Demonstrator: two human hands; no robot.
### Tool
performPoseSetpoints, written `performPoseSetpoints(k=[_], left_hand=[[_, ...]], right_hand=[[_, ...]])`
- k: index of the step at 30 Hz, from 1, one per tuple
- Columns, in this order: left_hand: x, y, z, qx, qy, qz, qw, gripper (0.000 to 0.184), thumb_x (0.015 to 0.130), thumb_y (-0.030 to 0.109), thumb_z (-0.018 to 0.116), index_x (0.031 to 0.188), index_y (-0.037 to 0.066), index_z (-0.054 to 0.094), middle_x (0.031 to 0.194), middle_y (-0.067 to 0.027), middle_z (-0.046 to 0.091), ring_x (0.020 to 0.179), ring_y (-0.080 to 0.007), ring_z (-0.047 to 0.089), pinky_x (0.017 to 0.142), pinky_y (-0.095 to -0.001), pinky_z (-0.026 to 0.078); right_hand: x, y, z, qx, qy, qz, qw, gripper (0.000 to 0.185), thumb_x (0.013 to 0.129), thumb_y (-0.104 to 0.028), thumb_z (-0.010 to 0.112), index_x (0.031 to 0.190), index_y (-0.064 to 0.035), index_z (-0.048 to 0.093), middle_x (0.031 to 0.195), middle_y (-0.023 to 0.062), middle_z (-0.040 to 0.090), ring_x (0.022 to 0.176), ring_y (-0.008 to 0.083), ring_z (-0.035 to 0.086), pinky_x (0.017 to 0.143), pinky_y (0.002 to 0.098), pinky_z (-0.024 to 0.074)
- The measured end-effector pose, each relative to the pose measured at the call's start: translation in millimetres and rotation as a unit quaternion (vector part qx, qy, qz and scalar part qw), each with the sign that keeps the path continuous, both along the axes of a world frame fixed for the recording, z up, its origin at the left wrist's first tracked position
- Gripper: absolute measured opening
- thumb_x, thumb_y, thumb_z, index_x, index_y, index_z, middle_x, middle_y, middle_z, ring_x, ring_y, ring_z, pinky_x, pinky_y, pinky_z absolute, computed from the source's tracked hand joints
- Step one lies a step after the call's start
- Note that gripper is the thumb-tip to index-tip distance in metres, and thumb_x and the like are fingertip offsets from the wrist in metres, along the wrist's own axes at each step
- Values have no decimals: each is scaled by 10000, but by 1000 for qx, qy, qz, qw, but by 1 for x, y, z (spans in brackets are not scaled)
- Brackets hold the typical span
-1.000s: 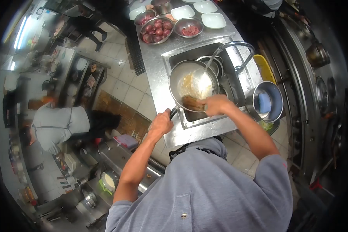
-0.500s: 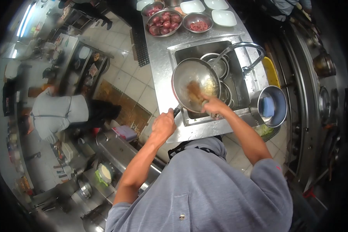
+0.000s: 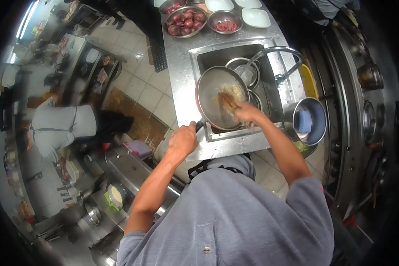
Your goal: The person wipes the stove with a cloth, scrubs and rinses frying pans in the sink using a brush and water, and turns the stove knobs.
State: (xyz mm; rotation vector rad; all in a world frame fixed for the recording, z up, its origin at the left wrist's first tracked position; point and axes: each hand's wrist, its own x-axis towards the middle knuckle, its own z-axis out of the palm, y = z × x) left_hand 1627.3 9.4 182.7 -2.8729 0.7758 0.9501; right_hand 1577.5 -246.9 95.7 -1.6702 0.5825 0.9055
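Note:
My left hand [image 3: 183, 138] is closed round the black handle of a round pan [image 3: 210, 84], which is tilted over the sink [image 3: 208, 57]. With closed fingers, my right hand [image 3: 248, 113] grips a brown bristled brush [image 3: 227, 100], its bristles inside the pan. Yellowish bits and cloudy liquid lie in the pan around the brush. Behind the pan, a curved metal faucet [image 3: 292, 51] reaches over the sink, where metal bowls [image 3: 248, 71] sit partly hidden by the pan.
Bowls of red onions [image 3: 186, 23] and chopped red pieces [image 3: 226, 26] stand at the counter's far end beside white dishes [image 3: 256, 18]. Right of the sink are a metal pot [image 3: 317, 122] holding a blue sponge and a yellow container [image 3: 308, 80]. A person [image 3: 64, 126] bends at the left.
The pan has tipped up from its flatter position a second ago, and the faucet's water no longer runs into it. My right hand has moved the brush about inside the pan. The view has shifted slightly.

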Motion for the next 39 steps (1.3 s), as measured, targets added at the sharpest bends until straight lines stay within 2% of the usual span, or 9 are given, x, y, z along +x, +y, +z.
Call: performPoseSetpoints(k=[2,6,8,10,15,18,22,26,39], left_hand=[[0,-5,1,0,11,-8,1000,321,870,46,523,1179,14,601,926,-287,701,942,-466,687,867,-550,534],[-2,6,-5,13,6,0,1000,302,876,54,524,1166,17,599,929,-284,699,945,-467,686,861,-557,535],[-7,4,-4,9,7,3,1000,297,876,55,526,1162,17,598,933,-284,699,946,-467,686,861,-558,535],[-6,-1,3,15,0,-12,1000,292,877,53,524,1157,17,599,937,-283,700,946,-466,686,859,-557,536],[-6,-2,6,39,17,-9,999,327,843,51,596,1164,-9,573,979,-268,708,970,-435,694,881,-504,548],[-7,2,2,37,13,-7,999,315,842,46,594,1151,-7,575,960,-265,709,956,-437,695,872,-501,550],[-13,4,3,24,7,-12,1000,316,836,37,591,1149,-4,575,933,-266,705,932,-438,697,860,-507,550],[-7,7,2,4,-19,-11,1000,318,834,37,588,1149,-6,574,926,-269,702,930,-444,693,854,-515,549],[-14,15,-3,-11,5,13,1000,299,847,19,546,1144,-2,575,936,-287,703,951,-458,685,872,-540,534]], right_hand=[[-2,7,12,27,62,-84,994,953,735,-105,708,1601,-213,325,1417,281,541,1255,406,576,1014,454,494],[-18,22,-66,28,-193,43,980,964,776,-152,702,1619,-195,235,1091,216,643,672,293,668,497,395,549],[-15,7,-15,150,46,-166,974,1004,792,-115,695,1633,-206,154,1143,287,607,538,233,634,396,368,491],[-26,27,8,258,53,-190,946,813,867,-143,681,1570,-126,273,770,123,613,449,207,563,352,321,428],[-40,10,-35,381,148,-373,833,360,907,-241,659,1217,-122,519,729,107,606,433,185,539,327,307,392],[-71,16,-19,509,155,-278,800,271,907,-292,668,1050,-120,515,737,109,613,443,170,544,326,291,389],[-50,2,-43,527,151,-467,694,257,915,-288,667,1048,-125,520,737,107,612,418,172,517,318,285,381],[-78,30,-43,569,124,-336,741,284,931,-314,662,1076,-122,511,731,126,608,428,164,508,332,266,391],[-75,35,-30,447,163,-426,769,267,935,-322,669,1055,-118,547,746,132,613,436,179,534,328,299,424]])
